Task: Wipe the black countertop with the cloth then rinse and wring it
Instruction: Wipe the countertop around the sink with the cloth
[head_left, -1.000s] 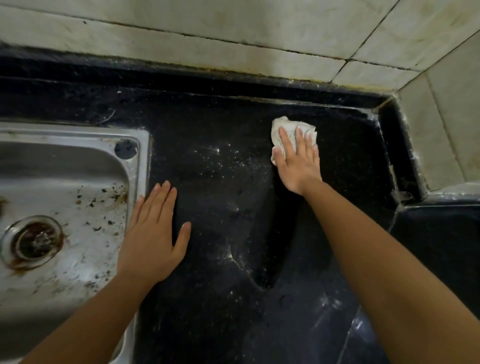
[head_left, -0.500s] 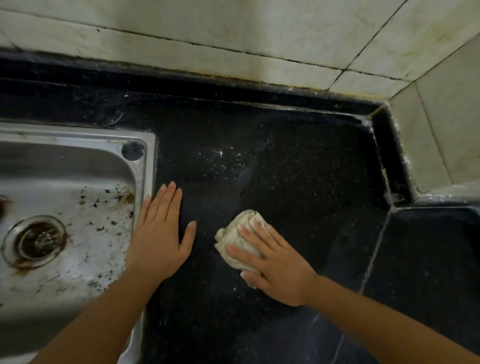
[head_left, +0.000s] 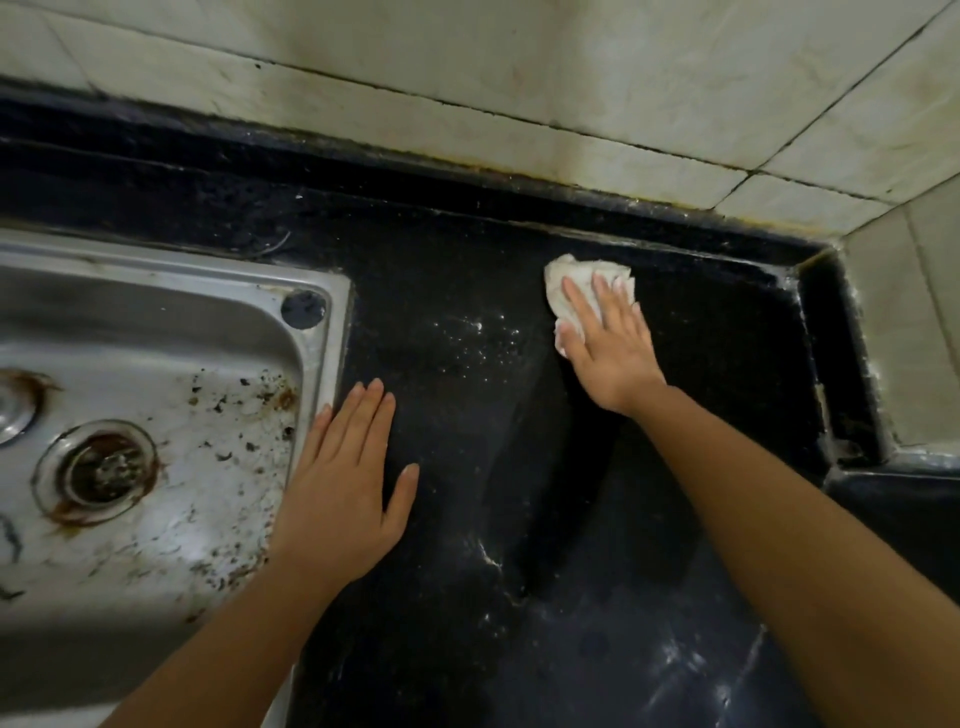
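Near the back wall (head_left: 467, 78), the right hand (head_left: 610, 353) presses the cloth (head_left: 576, 283) with flat fingers, having swept it from the countertop (head_left: 467, 426) front; wiping continues. Left hand (head_left: 343, 493) rests flat, empty, beside the sink (head_left: 322, 332).
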